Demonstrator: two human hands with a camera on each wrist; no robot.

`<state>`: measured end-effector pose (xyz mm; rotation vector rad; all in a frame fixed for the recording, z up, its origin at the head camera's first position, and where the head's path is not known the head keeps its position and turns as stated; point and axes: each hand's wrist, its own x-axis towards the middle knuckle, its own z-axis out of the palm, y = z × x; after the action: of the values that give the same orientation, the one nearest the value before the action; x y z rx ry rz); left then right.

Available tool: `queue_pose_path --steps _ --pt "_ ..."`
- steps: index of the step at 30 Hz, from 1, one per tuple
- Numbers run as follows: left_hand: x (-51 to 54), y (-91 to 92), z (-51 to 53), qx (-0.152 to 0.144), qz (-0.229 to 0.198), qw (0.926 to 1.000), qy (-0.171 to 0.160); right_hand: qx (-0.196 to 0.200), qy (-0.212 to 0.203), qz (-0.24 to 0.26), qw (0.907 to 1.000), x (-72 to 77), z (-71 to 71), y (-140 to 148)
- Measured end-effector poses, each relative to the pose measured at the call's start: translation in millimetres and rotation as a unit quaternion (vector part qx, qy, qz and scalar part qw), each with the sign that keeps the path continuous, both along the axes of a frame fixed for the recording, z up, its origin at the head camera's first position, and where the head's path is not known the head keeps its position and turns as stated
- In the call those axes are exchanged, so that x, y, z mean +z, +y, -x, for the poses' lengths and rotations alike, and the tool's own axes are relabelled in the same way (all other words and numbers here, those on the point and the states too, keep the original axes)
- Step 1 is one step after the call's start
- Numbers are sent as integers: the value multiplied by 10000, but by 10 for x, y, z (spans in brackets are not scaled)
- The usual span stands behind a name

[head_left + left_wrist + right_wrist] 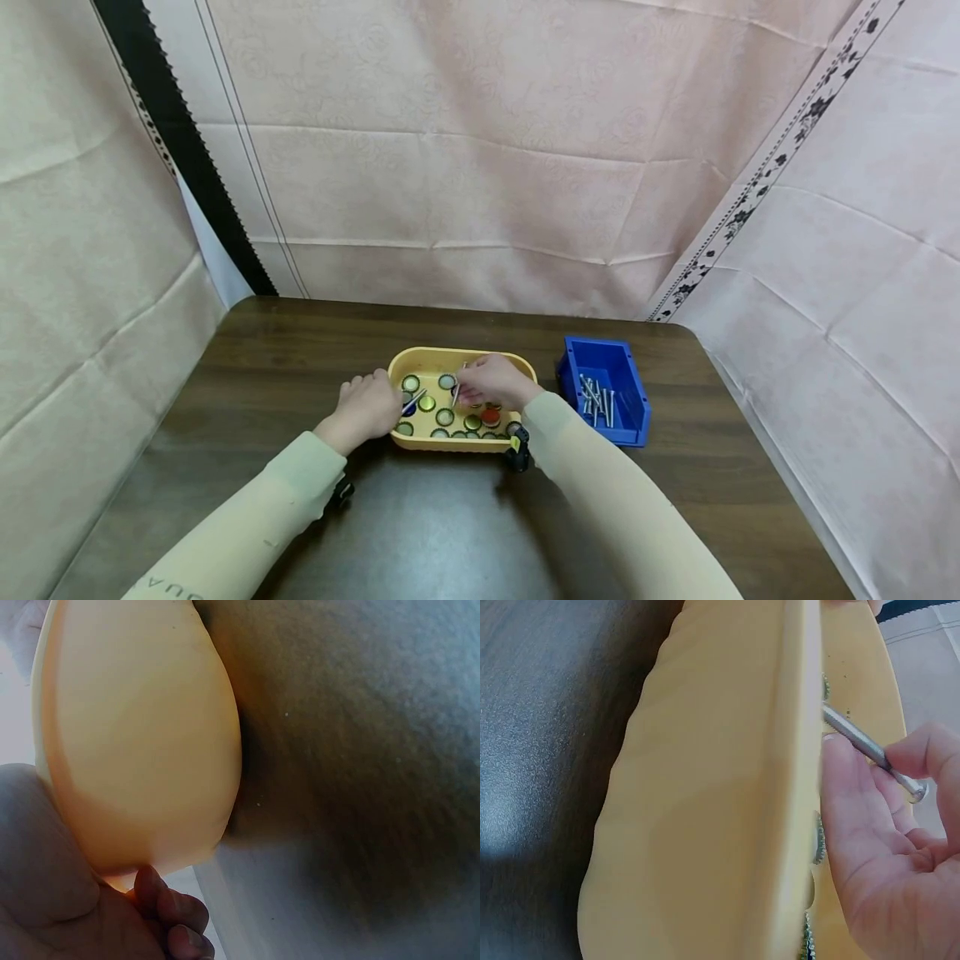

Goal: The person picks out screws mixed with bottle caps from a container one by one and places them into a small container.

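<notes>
A yellow plastic tray (450, 446) stands on the table with several bottle caps (445, 417) scattered inside it, one of them red (490, 417). My left hand (369, 404) grips the tray's left end, its curled fingers (180, 911) against the outside of the wall in the left wrist view. Near that hand a metal bolt (414, 402) lies slanted over the caps. Over the tray's right half, my right hand (495, 382) pinches another bolt (859, 739) between thumb and fingers. Its rounded head sticks out past the thumb; the tray wall hides the other end.
To the right of the tray stands a blue bin (637, 408) with several loose bolts (597, 402) in it. Both sit on a dark wooden table (315, 342). Pale cloth (465, 183) hangs behind the table and along both sides.
</notes>
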<state>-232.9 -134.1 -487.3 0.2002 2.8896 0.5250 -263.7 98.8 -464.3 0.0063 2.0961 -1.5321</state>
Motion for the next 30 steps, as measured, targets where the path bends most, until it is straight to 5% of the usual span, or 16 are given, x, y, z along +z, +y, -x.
queue_pose_path --steps 13,30 --pt "9 -1 -9 -3 -60 10000 -7 -228 150 258 9993 51 -2 113" --pt "22 2 0 28 -48 9999 -95 -303 205 -156 9992 48 -22 367"
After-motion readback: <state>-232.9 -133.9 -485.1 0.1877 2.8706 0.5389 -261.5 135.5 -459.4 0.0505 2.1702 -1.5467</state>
